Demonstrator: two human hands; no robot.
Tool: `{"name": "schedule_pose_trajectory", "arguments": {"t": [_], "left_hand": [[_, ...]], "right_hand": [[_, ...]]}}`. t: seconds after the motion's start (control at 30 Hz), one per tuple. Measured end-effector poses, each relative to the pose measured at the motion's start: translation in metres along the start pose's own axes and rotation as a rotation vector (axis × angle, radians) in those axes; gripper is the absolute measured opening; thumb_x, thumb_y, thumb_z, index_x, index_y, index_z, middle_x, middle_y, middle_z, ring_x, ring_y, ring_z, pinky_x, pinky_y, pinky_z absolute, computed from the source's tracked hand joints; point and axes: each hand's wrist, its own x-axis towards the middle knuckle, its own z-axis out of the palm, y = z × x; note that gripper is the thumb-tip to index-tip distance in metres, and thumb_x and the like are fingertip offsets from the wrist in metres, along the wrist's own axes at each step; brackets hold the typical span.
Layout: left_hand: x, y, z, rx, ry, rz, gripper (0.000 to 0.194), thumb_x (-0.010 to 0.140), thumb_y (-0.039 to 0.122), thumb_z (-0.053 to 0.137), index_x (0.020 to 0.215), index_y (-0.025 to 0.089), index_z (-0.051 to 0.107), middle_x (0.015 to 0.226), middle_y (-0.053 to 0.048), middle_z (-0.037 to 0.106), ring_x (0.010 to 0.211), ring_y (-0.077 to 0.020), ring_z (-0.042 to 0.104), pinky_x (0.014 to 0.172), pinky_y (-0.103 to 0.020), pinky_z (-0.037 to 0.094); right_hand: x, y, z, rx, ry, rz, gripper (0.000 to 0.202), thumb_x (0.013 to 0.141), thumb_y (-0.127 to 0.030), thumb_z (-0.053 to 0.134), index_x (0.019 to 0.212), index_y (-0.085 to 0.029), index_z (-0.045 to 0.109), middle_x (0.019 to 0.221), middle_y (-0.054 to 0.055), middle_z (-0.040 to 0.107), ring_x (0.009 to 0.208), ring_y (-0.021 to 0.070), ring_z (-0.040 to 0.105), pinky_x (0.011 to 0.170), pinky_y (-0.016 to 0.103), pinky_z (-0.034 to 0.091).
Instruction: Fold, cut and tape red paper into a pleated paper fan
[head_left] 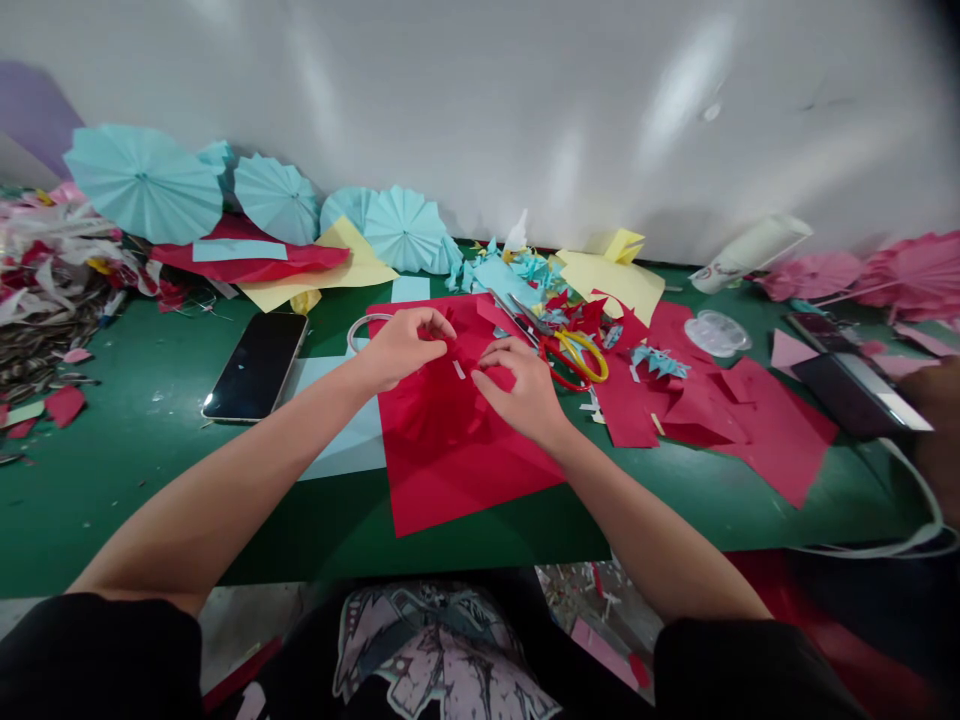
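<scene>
My left hand (411, 345) hovers over a large red paper sheet (420, 490), its fingers loosely curled and a small gap between thumb and fingertips. Facing it, my right hand (521, 385) is bent inward, with red paper showing between its thumb and fingers. I make out nothing held in either hand. A tiny white strip (459, 370) shows between the hands against the red. Scissors with red and yellow handles (581, 357) lie just right of my right hand. A roll of tape (364, 330) sits partly hidden behind my left hand, by a light blue sheet (345, 445).
A phone (256, 367) lies on the green table (150, 480) at left. Pleated blue paper fans (146, 185) lean on the wall. Red paper pieces (757, 420), a clear round container (718, 333) and a dark device (859, 395) with a cable are at right.
</scene>
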Motion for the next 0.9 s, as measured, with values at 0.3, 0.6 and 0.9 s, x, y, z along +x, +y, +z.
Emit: {"name": "schedule_pose_trajectory", "arguments": {"t": [0.3, 0.6, 0.9], "left_hand": [[-0.012, 0.029, -0.015, 0.216, -0.258, 0.249, 0.032, 0.066, 0.013, 0.058, 0.098, 0.016, 0.054, 0.101, -0.006, 0.062, 0.091, -0.0167, 0.061, 0.071, -0.025, 0.048], [-0.014, 0.027, -0.005, 0.455, -0.224, 0.299, 0.013, 0.070, 0.025, 0.066, 0.075, 0.017, 0.058, 0.074, 0.001, 0.064, 0.069, -0.0139, 0.058, 0.064, -0.025, 0.041], [-0.011, 0.024, -0.004, 0.436, -0.192, 0.282, 0.018, 0.068, 0.032, 0.070, 0.071, 0.017, 0.059, 0.073, 0.002, 0.066, 0.069, -0.0141, 0.059, 0.064, -0.024, 0.039]], "right_hand": [[-0.002, 0.005, 0.005, -0.064, 0.031, -0.068, 0.010, 0.076, -0.019, 0.054, 0.066, -0.020, 0.053, 0.085, 0.007, 0.060, 0.085, 0.0200, 0.058, 0.077, 0.036, 0.047], [-0.005, 0.000, 0.004, -0.154, 0.055, -0.173, 0.009, 0.079, -0.019, 0.052, 0.070, -0.021, 0.055, 0.085, 0.006, 0.061, 0.086, 0.0216, 0.056, 0.074, 0.039, 0.043], [-0.005, 0.001, 0.004, -0.191, 0.087, -0.205, 0.008, 0.077, -0.016, 0.052, 0.073, -0.022, 0.056, 0.085, 0.006, 0.061, 0.085, 0.0214, 0.055, 0.073, 0.039, 0.042]]}}
